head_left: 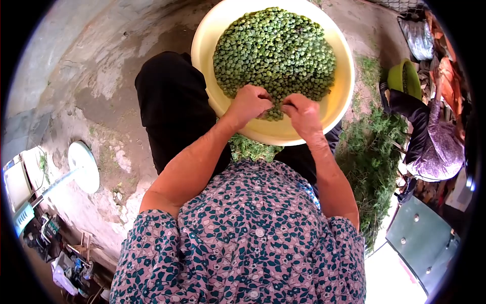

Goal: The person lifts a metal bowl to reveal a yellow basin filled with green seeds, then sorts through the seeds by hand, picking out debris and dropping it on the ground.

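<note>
A wide, pale yellow basin [346,76] rests between my knees, holding a heap of small, round green pods [273,50] that look like fresh chickpeas. Over the near edge of the heap, my left hand [249,106] is closed, its thumb and fingers pressed together in a pinch. Facing it a short gap away, my right hand [304,111] is pinched closed too. Anything between the fingertips of either hand is too small or too hidden to make out. Several green pods lie directly below the fingers.
Leafy green plants [372,162] are piled on the ground at my right. Beyond them sits another person [438,147] in a purple patterned top, near a green tub [405,78]. A white standing fan [83,167] is at the left. Assorted clutter [71,268] lies at lower left.
</note>
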The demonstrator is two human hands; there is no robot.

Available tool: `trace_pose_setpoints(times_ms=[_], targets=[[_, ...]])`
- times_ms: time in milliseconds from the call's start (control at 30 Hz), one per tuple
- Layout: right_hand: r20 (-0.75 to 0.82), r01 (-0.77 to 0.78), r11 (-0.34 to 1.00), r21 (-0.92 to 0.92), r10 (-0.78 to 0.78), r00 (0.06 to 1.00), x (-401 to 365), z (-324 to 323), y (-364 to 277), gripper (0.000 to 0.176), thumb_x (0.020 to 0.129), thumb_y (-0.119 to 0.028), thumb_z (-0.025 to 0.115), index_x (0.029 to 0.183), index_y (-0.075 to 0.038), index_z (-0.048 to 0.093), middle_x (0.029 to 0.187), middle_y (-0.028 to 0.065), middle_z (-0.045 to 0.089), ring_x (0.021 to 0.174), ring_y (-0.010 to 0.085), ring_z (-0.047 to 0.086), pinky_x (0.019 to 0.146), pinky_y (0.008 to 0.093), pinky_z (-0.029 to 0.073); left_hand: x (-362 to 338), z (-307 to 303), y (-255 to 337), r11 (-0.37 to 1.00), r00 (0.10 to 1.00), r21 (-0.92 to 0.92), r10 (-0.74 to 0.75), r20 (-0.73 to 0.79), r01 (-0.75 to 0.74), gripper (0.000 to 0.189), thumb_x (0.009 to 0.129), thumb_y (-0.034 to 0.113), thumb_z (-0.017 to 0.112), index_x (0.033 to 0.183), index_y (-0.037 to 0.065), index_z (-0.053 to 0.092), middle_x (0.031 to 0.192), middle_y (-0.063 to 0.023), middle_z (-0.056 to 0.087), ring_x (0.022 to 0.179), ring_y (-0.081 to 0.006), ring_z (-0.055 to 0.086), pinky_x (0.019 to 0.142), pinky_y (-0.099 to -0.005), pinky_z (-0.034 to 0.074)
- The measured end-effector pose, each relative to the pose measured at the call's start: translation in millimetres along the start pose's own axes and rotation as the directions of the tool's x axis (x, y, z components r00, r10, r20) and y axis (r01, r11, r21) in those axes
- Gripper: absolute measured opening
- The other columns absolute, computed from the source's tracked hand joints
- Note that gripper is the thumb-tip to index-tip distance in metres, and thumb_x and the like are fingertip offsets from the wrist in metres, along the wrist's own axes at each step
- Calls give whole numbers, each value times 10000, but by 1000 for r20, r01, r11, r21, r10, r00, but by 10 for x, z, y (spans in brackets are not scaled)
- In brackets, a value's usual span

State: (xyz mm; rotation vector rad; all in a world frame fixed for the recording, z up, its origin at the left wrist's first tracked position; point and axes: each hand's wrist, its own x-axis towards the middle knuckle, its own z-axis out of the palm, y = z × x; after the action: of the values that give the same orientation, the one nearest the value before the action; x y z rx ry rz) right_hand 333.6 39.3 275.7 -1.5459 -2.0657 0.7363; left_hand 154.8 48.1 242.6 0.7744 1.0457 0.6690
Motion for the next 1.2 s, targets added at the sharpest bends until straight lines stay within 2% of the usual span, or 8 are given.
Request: trace_pose_setpoints(times_ms=[67, 167, 333, 500, 600, 667, 867, 1200], targets=[[10, -112, 983, 146, 112, 994, -79, -250, 83, 96, 742, -48, 657, 830, -20, 632, 768, 102, 643, 656, 185, 620, 615, 284, 499, -10, -18, -19, 861, 978, 499, 177, -111, -99, 123, 695, 60, 621, 791, -11, 650, 684, -97, 629, 576, -151, 590, 548, -265, 469], [-104, -211, 976, -51, 205, 973, -261, -746, 316, 133, 761, -2, 604, 883, -15, 655, 836, 94, 648, 723, 188, 622, 698, 264, 496, 26, -91, -141, 698, 971, 702, 237, -40, -142, 160, 672, 61, 604, 817, 38, 668, 747, -122, 646, 644, -207, 620, 626, -307, 492], [-185, -102, 686, -721, -48, 982, -549, -1285, 1031, 199, 801, 22, 526, 931, -39, 662, 922, 116, 645, 823, 237, 633, 753, 317, 518, -76, -31, -75, 563, 992, 826, 115, -48, -25, 200, 699, 57, 550, 850, 80, 679, 832, -122, 652, 780, -274, 626, 719, -359, 490], [-284, -116, 832, -542, -52, 957, -267, -1139, 819, 192, 818, -9, 542, 977, -45, 644, 938, 126, 640, 816, 233, 634, 725, 329, 530, -5, -83, -188, 583, 972, 808, 229, -55, -92, 188, 728, 77, 538, 852, 77, 680, 848, -130, 650, 800, -289, 625, 724, -367, 489], [-145, -335, 934, -122, 317, 937, -31, -768, 739, 236, 827, -51, 529, 1044, -40, 623, 990, 132, 637, 871, 211, 619, 767, 337, 493, 89, -123, -257, 695, 953, 716, 260, -155, -73, 162, 729, 129, 557, 834, 108, 679, 875, -119, 646, 806, -308, 618, 731, -398, 477], [150, -514, 833, -206, 546, 824, 204, -609, 453, 255, 818, -78, 540, 1061, -30, 601, 997, 165, 628, 894, 264, 617, 782, 359, 488, 78, -133, -169, 889, 952, 441, 230, -200, -122, 142, 732, 108, 576, 832, 56, 662, 745, -97, 641, 664, -239, 618, 639, -331, 482], [380, -264, 736, -624, 580, 720, 358, 92, 1072, 400, 758, -18, 504, 1157, -38, 510, 1010, 251, 578, 962, 407, 544, 803, 418, 463, -37, -109, 59, 998, 968, -68, -18, -250, 1, 102, 802, 75, 575, 879, 23, 616, 713, 6, 576, 619, -62, 521, 553, -209, 425], [582, -322, 807, -495, 583, 567, 281, 693, 756, 567, 729, -87, 554, 1272, -21, 401, 1176, 255, 514, 1120, 356, 493, 916, 359, 426, -13, -59, 119, 978, 943, -203, -26, -333, -45, 101, 811, 59, 570, 891, 34, 627, 780, -14, 627, 647, -88, 565, 578, -224, 457]])
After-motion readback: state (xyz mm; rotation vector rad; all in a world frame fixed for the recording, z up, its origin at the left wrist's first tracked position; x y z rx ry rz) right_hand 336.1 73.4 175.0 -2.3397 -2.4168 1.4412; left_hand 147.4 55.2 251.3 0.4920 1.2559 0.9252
